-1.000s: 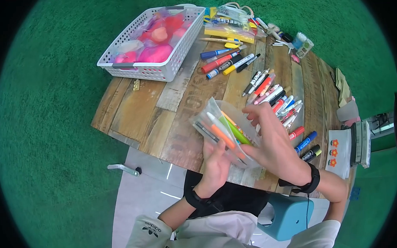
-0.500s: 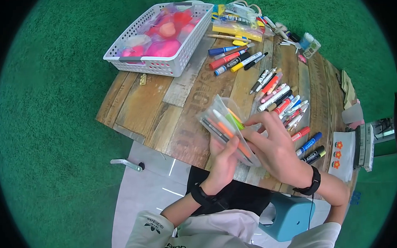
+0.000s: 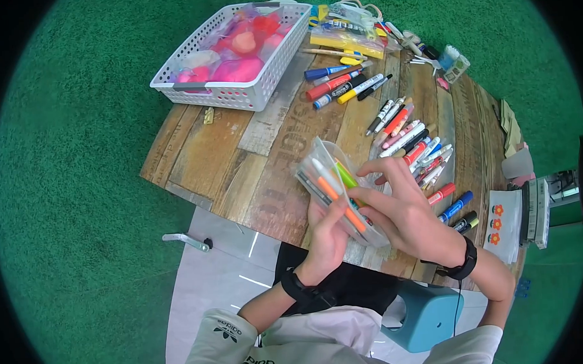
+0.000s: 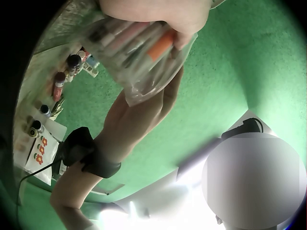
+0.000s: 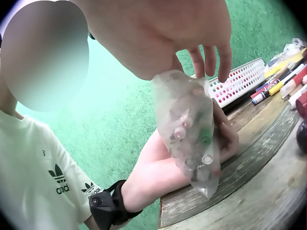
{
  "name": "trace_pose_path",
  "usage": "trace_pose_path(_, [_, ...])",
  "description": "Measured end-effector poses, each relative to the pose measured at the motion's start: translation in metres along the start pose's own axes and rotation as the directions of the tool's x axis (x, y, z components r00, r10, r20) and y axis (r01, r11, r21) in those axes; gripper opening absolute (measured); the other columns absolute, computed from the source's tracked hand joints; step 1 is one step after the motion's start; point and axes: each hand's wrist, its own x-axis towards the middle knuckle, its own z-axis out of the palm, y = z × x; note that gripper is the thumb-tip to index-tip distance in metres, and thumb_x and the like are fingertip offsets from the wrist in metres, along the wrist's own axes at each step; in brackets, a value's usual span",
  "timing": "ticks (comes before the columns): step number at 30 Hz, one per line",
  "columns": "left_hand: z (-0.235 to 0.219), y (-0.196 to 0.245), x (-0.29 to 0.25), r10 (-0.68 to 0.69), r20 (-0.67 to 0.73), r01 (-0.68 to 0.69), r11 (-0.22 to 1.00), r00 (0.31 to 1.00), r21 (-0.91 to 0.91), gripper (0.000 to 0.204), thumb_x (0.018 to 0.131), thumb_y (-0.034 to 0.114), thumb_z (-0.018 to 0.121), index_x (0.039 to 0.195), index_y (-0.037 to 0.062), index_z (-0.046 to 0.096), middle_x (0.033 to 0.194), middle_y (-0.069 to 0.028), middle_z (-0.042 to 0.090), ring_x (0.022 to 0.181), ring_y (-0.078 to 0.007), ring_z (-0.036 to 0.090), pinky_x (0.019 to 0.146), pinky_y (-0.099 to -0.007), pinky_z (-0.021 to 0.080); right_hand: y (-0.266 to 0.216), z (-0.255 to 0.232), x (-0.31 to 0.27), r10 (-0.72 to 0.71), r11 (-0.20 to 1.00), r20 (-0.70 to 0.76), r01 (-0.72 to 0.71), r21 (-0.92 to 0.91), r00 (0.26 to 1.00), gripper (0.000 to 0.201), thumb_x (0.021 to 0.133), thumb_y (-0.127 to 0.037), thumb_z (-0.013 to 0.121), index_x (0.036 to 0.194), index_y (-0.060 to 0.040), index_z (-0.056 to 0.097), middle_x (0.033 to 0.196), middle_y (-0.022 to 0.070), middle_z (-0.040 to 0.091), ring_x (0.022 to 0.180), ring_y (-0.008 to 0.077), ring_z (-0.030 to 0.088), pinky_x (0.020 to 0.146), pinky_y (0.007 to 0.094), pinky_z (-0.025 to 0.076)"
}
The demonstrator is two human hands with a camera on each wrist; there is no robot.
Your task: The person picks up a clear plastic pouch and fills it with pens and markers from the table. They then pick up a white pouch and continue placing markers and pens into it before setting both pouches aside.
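Note:
A translucent plastic pouch (image 3: 370, 234) with pens and markers inside is held tilted over the table's near edge. My left hand (image 3: 327, 240) grips it from the left and below, thumb across its front. An orange marker (image 3: 354, 219) and a green marker (image 3: 346, 174) show inside. My right hand (image 3: 414, 224) is at the pouch's right edge, pinching it between thumb and a finger, other fingers bent loosely above. In the right wrist view, the ends of several pens show through the pouch (image 5: 187, 139). The left wrist view also shows the pouch (image 4: 139, 72) in the left hand.
Many loose markers (image 3: 419, 153) lie right of the pouch, with another group (image 3: 343, 90) farther back. A white basket (image 3: 256, 96) of pink items stands at the back left. Yellow packets (image 3: 347, 42) lie behind. A flower sheet (image 3: 503, 226) is at the right. A blue stool (image 3: 428, 315) stands below.
The view has shifted slightly. The right fingers moved in to the pouch's edge, then the index finger lifted a little. The green marker sits lower in the pouch than a second ago.

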Motion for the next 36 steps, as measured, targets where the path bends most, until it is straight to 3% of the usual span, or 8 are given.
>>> trace_pose_path(13, [0.001,0.001,-0.001,0.012,0.027,-0.011,0.998,1.000,-0.056,0.054,0.097,0.016,0.053,0.145,0.0050,0.030,0.135,-0.0101,0.047,0.126,-0.0198,0.048,0.106,-0.0389,0.038,-0.002,-0.003,0.004,0.004,1.000,0.039,-0.003,-0.013,0.999,0.034,0.075,-0.005,0.072,0.108,0.0003,0.066,0.117,0.0167,0.051,0.106,0.0350,0.050,0.086,0.0410,0.046])
trace_pose_path(18, [0.004,-0.005,-0.001,0.074,-0.005,-0.073,0.989,0.997,0.132,0.059,0.100,0.021,0.052,0.149,0.0074,0.022,0.141,-0.0097,0.042,0.129,-0.0188,0.044,0.108,-0.0384,0.036,-0.012,-0.011,0.006,-0.019,0.999,0.025,0.020,-0.040,1.000,0.034,0.073,-0.007,0.073,0.104,0.0013,0.065,0.117,0.0169,0.051,0.106,0.0347,0.050,0.085,0.0410,0.046])
trace_pose_path(19, [0.006,-0.005,-0.002,0.079,-0.011,-0.077,0.989,0.997,0.130,0.059,0.100,0.021,0.052,0.149,0.0074,0.022,0.141,-0.0097,0.042,0.129,-0.0188,0.044,0.108,-0.0384,0.036,-0.015,-0.012,0.005,-0.012,0.993,0.034,0.016,-0.116,0.999,0.032,0.072,-0.007,0.074,0.101,0.0015,0.064,0.115,0.0164,0.051,0.104,0.0340,0.050,0.084,0.0407,0.046])
trace_pose_path(21, [0.012,-0.004,-0.004,0.096,-0.049,-0.099,0.993,0.994,-0.062,0.061,0.101,0.021,0.049,0.151,0.0083,0.016,0.144,-0.0110,0.037,0.130,-0.0197,0.042,0.109,-0.0392,0.034,-0.016,-0.008,0.002,-0.007,0.982,0.049,0.016,-0.189,0.999,0.030,0.071,-0.006,0.074,0.098,0.0017,0.063,0.113,0.0158,0.052,0.102,0.0334,0.051,0.082,0.0403,0.046])
trace_pose_path(24, [0.014,-0.004,-0.004,0.175,-0.032,-0.177,0.981,0.984,-0.074,0.061,0.102,0.020,0.047,0.152,0.0083,0.013,0.147,-0.0121,0.033,0.132,-0.0211,0.040,0.110,-0.0410,0.033,-0.007,0.007,-0.004,0.023,0.979,-0.015,-0.026,-0.204,1.000,0.025,0.069,-0.002,0.074,0.091,0.0011,0.062,0.103,0.0134,0.056,0.092,0.0312,0.054,0.074,0.0388,0.047])
trace_pose_path(28, [0.017,-0.010,-0.005,0.206,-0.057,-0.207,0.978,0.977,-0.009,0.058,0.102,0.019,0.045,0.152,0.0104,0.016,0.146,-0.0084,0.036,0.134,-0.0212,0.038,0.111,-0.0412,0.030,0.002,0.014,-0.006,-0.006,0.991,-0.209,-0.022,-0.131,0.978,0.022,0.067,0.004,0.071,0.086,0.0008,0.062,0.082,0.0119,0.056,0.074,0.0305,0.056,0.062,0.0381,0.046])
trace_pose_path(30, [0.018,-0.013,-0.005,0.236,-0.067,-0.234,0.971,0.969,0.043,0.067,0.095,0.008,0.057,0.149,0.0078,0.017,0.137,-0.0111,0.042,0.123,-0.0177,0.048,0.100,-0.0357,0.044,0.001,0.014,-0.008,-0.003,0.993,-0.245,-0.026,-0.115,0.969,0.021,0.067,0.005,0.071,0.085,0.0007,0.062,0.078,0.0121,0.055,0.069,0.0306,0.056,0.058,0.0384,0.046])
trace_pose_path(36, [0.022,-0.014,-0.004,0.245,-0.066,-0.238,0.965,0.967,0.108,0.066,0.087,0.012,0.071,0.137,0.0049,0.029,0.120,-0.0103,0.053,0.106,-0.0135,0.057,0.079,-0.0272,0.054,-0.001,0.007,-0.017,0.109,0.988,-0.179,-0.126,-0.086,0.978,0.018,0.068,0.006,0.069,0.084,0.0011,0.062,0.074,0.0137,0.055,0.066,0.0327,0.057,0.056,0.0401,0.044])
